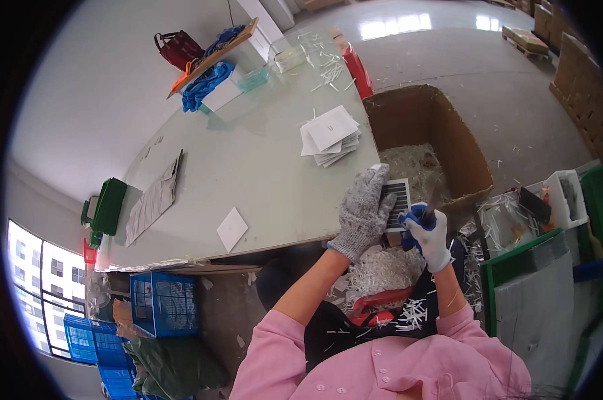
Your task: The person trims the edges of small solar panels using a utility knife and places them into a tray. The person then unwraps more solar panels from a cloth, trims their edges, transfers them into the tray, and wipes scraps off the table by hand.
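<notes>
Fingers of the left hand, in a grey knit glove, curled narrow round the left edge of a small ribbed panel, holding it up just past the near edge of the worktop. Long axis of the panel running away from the body, near upright in view, slatted face turned up toward the camera. Right hand, in a white glove with blue tips, closed on a thin dark tool, kind too blurred to tell, and pressed against the panel's lower right corner. Panel thus lying between the two hands: left hand to its left and beneath, right hand just below and to the right, touching. Both equally close; left one bearing the weight, by the look of it.

Directly behind the panel, an open cardboard box with white shreds at the bottom. More white shreds heaped on the lap below the hands, beside a red-handled tool. Well apart on the worktop: a stack of white sheets up and left, a single white square card nearer the edge.
</notes>
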The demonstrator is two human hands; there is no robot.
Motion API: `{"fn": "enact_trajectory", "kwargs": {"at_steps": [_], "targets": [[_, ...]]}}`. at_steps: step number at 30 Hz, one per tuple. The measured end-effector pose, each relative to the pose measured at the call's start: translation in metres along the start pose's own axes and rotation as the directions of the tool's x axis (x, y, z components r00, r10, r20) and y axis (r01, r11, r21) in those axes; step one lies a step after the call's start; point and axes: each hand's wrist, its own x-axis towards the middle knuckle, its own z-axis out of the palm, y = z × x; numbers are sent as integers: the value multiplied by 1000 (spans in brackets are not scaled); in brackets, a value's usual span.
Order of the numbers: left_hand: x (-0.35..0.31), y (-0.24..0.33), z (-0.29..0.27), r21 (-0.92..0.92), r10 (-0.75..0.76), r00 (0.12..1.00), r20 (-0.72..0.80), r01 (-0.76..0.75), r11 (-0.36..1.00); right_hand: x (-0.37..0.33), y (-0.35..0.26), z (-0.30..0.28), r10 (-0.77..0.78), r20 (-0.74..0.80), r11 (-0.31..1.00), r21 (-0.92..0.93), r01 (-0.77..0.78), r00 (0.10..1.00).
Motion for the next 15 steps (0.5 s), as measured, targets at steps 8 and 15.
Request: {"fn": "enact_trajectory", "kwargs": {"at_steps": [8,15], "targets": [[-21,6,-94,-335,-98,933,348,221,916,-14,-38,8,-222,21,963,164,215,975],[-34,5,-135,-115,150,989,-13,-151,982,-24,-50,65,-105,110,881,472,41,988]]}}
